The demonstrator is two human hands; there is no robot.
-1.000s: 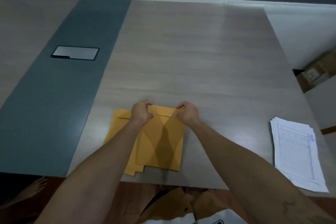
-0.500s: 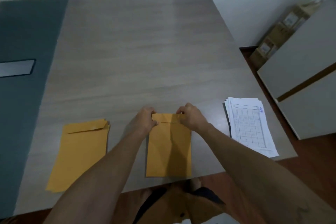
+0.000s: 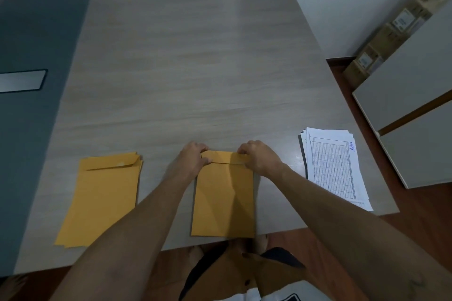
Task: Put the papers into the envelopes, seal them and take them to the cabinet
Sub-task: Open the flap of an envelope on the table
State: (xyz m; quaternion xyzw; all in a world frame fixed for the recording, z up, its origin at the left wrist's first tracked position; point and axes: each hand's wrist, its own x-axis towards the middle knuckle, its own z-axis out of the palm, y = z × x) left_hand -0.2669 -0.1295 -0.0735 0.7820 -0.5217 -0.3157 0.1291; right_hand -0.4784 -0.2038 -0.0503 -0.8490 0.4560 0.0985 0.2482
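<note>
While a smooth orange-brown envelope point(image 3: 223, 198) lies flat at lower center on the wood-grain table point(image 3: 195, 68), both forearms reach in from below; left hand point(image 3: 192, 160) and right hand point(image 3: 259, 156) each pinch its folded flap's corners, fingers curled. Printed papers point(image 3: 335, 166) sit lower right, spare envelopes point(image 3: 102, 198) lower left.

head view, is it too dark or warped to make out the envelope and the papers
Head view: dim, bluish light with a soft sheen on the table; the arms throw shadows on the envelope; wide-angle bending splays the table edges; the papers show a grid, but the print is too small to read.
</note>
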